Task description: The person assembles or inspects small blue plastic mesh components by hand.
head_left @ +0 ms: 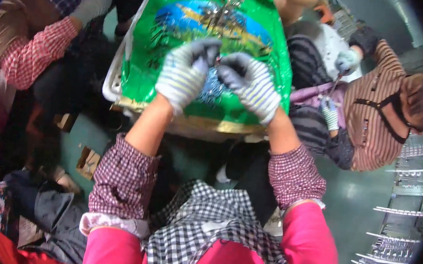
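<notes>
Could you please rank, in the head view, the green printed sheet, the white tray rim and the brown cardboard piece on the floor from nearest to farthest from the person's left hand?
From the left hand:
1. Green printed sheet: directly under the hand.
2. White tray rim: just left of the sheet's edge.
3. Brown cardboard piece: on the floor, lower left, clearly farthest.

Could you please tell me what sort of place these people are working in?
Probably a small workshop or factory floor where piecework is done by hand. Several people in work gloves sit close around a green sack, the left hand and right hand picking over small parts, with metal racks beside them.
</notes>
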Available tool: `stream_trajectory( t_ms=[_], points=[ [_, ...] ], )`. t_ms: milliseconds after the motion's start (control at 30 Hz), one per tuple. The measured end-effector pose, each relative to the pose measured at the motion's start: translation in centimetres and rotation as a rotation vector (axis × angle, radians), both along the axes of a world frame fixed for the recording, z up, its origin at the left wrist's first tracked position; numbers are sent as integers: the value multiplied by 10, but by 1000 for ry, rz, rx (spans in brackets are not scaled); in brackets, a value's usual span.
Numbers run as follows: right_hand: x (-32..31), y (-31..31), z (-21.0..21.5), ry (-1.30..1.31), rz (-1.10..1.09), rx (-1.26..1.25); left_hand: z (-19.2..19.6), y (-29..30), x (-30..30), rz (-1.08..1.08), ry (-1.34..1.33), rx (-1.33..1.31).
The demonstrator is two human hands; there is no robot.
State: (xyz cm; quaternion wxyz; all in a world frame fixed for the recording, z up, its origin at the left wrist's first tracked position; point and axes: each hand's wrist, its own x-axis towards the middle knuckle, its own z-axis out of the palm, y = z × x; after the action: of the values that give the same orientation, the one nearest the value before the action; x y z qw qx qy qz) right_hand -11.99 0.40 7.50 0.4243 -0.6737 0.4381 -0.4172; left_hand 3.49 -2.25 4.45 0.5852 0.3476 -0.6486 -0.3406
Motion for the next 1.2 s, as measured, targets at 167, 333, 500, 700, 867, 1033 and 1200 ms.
stream_trajectory(
  t_ms=[167, 333, 500, 700, 867, 1033, 1200],
  points=[
    [-11, 12, -18, 292, -55, -161, 17, -15, 52, 51, 546, 350],
    [9, 19, -34, 949, 100, -537, 7, -9, 53, 21, 525, 493],
    [21, 9, -56, 1148, 222, -512, 1, -5, 35, -45, 388, 597],
    [12, -17, -59, 1158, 158, -493, -19, -4, 12, 16, 232, 755],
    [-5, -35, -76, 983, 92, -520, -11, 4, -14, -56, 325, 848],
    [-24, -41, -64, 755, 63, -383, -33, -10, -25, -152, 493, 893],
    [-29, -36, -44, 744, -2, -309, -58, -24, -17, -158, -23, 493]
  ],
)
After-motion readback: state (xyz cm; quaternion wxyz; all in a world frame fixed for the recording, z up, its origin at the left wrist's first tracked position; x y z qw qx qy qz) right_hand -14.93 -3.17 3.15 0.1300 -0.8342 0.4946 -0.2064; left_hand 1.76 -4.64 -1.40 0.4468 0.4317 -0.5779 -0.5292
